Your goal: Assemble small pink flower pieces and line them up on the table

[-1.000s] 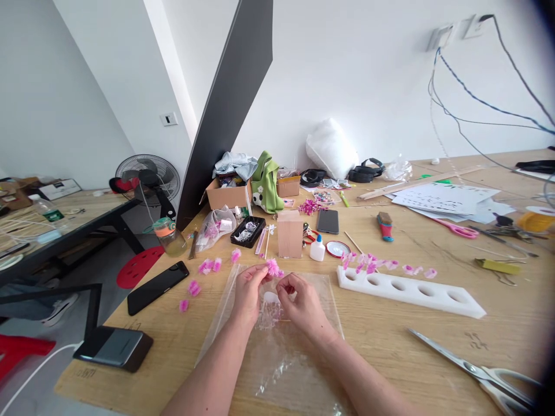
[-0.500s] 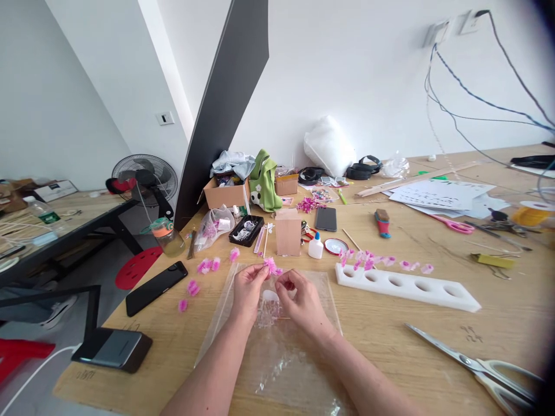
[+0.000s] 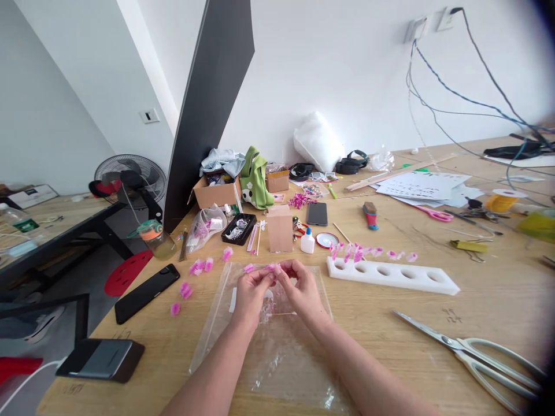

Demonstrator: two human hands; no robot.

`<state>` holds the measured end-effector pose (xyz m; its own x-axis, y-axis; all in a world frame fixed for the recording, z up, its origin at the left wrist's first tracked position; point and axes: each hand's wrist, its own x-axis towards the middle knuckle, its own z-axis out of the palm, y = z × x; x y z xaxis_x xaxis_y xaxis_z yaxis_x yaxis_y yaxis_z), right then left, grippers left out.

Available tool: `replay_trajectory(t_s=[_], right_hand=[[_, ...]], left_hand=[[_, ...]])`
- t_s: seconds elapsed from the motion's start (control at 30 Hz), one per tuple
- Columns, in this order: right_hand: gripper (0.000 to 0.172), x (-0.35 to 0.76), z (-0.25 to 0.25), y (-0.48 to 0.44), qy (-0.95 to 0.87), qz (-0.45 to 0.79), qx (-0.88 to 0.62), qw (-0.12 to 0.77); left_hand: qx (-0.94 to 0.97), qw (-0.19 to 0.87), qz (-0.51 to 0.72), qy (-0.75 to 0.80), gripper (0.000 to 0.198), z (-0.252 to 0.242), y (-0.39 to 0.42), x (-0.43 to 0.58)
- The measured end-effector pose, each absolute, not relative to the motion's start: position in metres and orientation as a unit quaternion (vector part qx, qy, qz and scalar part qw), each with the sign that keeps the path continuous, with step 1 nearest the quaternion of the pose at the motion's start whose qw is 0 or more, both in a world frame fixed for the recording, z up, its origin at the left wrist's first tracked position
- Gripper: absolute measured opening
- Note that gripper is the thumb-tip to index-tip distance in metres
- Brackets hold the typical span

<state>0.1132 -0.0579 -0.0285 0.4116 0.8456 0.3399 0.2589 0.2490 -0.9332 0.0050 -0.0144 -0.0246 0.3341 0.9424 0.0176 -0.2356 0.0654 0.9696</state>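
Note:
My left hand [image 3: 250,293] and my right hand [image 3: 303,292] meet over a clear plastic bag [image 3: 281,370] lying flat on the table. Thumbs and forefingers of both are pinched together on a small pink flower [image 3: 272,267], largely covered by the fingertips. Just beyond the left fingers lies another pink piece [image 3: 248,268]. Small clear and whitish bits [image 3: 267,306] rest on the bag below the hands. Left of the bag are several fluffy pink flowers [image 3: 185,290]. A white foam strip with holes [image 3: 392,277] lies to the right, with pink petals on thin sticks [image 3: 358,254] at its back edge.
Large scissors [image 3: 451,342] lie open at the right front. A black phone [image 3: 147,293] and a power bank [image 3: 99,359] are at left. Behind the hands stand a cardboard block [image 3: 280,230], a glue bottle [image 3: 307,241], a black tray [image 3: 238,229] and a grey phone [image 3: 317,214].
My right hand has come in to the left, its fingertips now touching my left hand's at the pink flower. The flower sits lower and is more covered. The view has shifted slightly right.

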Motion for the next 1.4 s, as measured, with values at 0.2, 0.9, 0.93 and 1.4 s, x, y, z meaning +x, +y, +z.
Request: replay_trajectory(t_s=[0.2, 0.9, 0.93, 1.4], right_hand=[[0.025, 0.115, -0.027, -0.058, -0.477, 0.228, -0.560, 0.638], [0.021, 0.113, -0.023, -0.061, -0.486, 0.189, -0.577, 0.628], [0.020, 0.113, -0.023, -0.061, -0.488, 0.188, -0.577, 0.627], [0.007, 0.115, -0.022, -0.063, -0.521, 0.119, -0.563, 0.630]], left_hand=[[0.506, 0.631, 0.462, 0.364, 0.019, -0.024, -0.015, 0.005], [0.493, 0.650, 0.462, 0.347, 0.023, -0.012, -0.018, 0.003], [0.495, 0.649, 0.463, 0.345, 0.023, -0.013, -0.018, 0.003], [0.511, 0.604, 0.492, 0.363, 0.021, -0.020, -0.012, 0.002]])
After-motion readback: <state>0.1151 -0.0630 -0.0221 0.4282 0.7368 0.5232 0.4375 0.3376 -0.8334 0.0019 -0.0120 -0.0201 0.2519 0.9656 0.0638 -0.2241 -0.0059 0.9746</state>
